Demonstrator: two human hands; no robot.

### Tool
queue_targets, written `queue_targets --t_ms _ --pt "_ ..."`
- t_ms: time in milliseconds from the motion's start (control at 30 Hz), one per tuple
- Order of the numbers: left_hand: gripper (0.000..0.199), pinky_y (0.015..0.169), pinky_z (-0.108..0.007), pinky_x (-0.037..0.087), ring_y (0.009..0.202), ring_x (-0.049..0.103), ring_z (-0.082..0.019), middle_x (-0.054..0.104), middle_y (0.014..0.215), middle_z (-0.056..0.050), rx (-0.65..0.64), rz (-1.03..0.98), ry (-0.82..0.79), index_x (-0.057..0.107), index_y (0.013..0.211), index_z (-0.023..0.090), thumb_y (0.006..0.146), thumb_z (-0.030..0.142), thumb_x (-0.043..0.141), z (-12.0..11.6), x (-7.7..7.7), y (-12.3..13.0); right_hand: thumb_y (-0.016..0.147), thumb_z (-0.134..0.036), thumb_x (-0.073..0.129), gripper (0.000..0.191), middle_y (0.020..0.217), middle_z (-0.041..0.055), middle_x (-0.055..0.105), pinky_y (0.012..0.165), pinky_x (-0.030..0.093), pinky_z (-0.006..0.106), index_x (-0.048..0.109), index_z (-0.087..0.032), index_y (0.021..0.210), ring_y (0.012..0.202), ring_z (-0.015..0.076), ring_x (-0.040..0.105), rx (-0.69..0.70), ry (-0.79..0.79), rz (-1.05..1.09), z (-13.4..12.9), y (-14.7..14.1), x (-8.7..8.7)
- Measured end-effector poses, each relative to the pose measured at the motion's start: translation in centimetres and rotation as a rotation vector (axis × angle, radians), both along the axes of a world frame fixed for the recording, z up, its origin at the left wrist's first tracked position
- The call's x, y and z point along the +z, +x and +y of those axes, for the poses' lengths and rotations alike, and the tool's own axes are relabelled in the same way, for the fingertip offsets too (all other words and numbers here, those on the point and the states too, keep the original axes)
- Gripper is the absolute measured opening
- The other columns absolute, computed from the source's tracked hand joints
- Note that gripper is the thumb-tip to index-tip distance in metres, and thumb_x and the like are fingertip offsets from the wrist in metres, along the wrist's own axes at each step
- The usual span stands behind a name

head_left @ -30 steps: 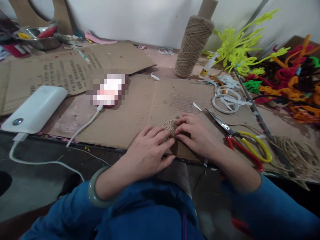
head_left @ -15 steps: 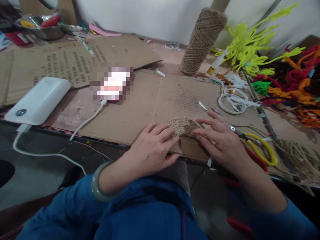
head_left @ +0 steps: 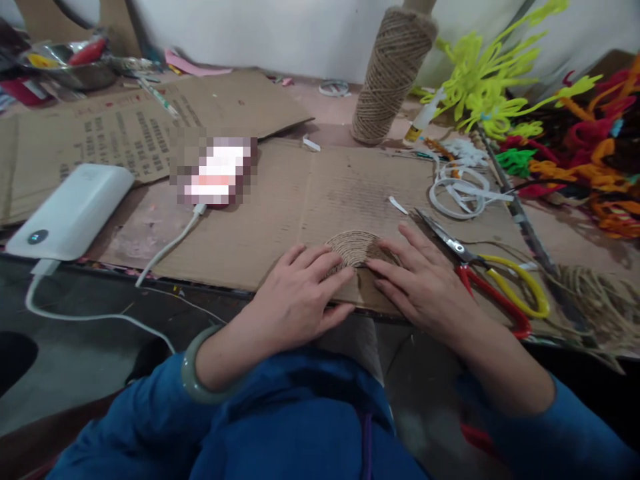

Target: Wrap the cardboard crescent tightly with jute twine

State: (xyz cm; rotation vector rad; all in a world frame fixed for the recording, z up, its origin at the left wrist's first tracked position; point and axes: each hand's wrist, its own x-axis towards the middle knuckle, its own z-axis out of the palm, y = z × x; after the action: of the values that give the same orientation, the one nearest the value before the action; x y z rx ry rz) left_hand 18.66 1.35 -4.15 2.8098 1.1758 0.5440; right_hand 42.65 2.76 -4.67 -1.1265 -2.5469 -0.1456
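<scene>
A curved piece of coiled brown twine (head_left: 356,247) lies flat on the cardboard (head_left: 280,200) near the table's front edge. My left hand (head_left: 295,300) rests on its left part, fingers spread and palm down. On its right side, my right hand (head_left: 425,280) lies with fingers apart, the fingertips touching the twine's inner edge and surface. Parts of the twine piece are hidden under the fingers. Scissors (head_left: 457,248) with red and yellow handles lie just beyond my right hand.
A twine spool (head_left: 393,73) and small glue bottle (head_left: 419,127) stand at the back. White strip coils (head_left: 460,193) and loose twine (head_left: 595,300) lie right. Yellow looped flowers (head_left: 490,93) are behind. Left are a phone (head_left: 220,172), cable and white power bank (head_left: 73,210).
My right hand has moved left and flattened onto the twine piece, and more of the scissors shows. My left hand stays on the left part. The whole view has shifted slightly.
</scene>
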Motion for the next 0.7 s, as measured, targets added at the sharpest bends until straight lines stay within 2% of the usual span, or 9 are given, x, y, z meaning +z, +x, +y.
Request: queue_targets --t_ms 167,433,600,700 --pt "0.043 0.1 -0.05 0.043 0.122 0.053 -0.031 0.06 0.123 -0.012 -0.013 0.052 -0.007 0.058 0.127 0.024 0.094 0.05 0.049 -0.01 0.1 0.07 0.094 -0.025 0.051 0.027 0.125 0.0151 0.064 0.108 0.044 0.059 0.07 -0.017 0.112 0.14 0.0375 0.04 0.018 -0.028 0.047 0.09 0.16 -0.5" --pt "0.054 0.1 -0.048 0.042 0.119 0.053 -0.03 0.061 0.121 -0.014 0.0 0.066 0.023 0.057 0.126 0.015 0.093 0.057 0.047 0.04 -0.08 0.06 0.094 -0.024 0.05 0.028 0.124 0.0162 0.064 0.11 0.042 0.059 0.07 -0.015 0.112 0.141 0.0377 0.039 0.014 -0.053 0.088 0.1 0.02 -0.69" --pt "0.053 0.099 -0.047 0.043 0.115 0.055 -0.03 0.062 0.121 -0.015 0.014 0.06 0.005 0.059 0.125 0.015 0.092 0.056 0.049 0.04 -0.09 0.15 0.092 -0.023 0.053 0.027 0.126 0.0136 0.064 0.111 0.041 0.06 0.07 -0.019 0.113 0.141 0.0356 0.038 0.005 -0.094 0.154 0.13 0.15 -0.74" --pt "0.053 0.1 -0.048 0.042 0.118 0.054 -0.03 0.062 0.122 -0.015 0.015 0.048 0.0 0.058 0.127 0.016 0.093 0.055 0.048 0.06 -0.09 0.13 0.091 -0.022 0.054 0.024 0.126 0.0137 0.064 0.11 0.042 0.059 0.071 -0.019 0.109 0.14 0.0352 0.041 0.011 -0.066 0.212 0.04 0.41 -0.51"
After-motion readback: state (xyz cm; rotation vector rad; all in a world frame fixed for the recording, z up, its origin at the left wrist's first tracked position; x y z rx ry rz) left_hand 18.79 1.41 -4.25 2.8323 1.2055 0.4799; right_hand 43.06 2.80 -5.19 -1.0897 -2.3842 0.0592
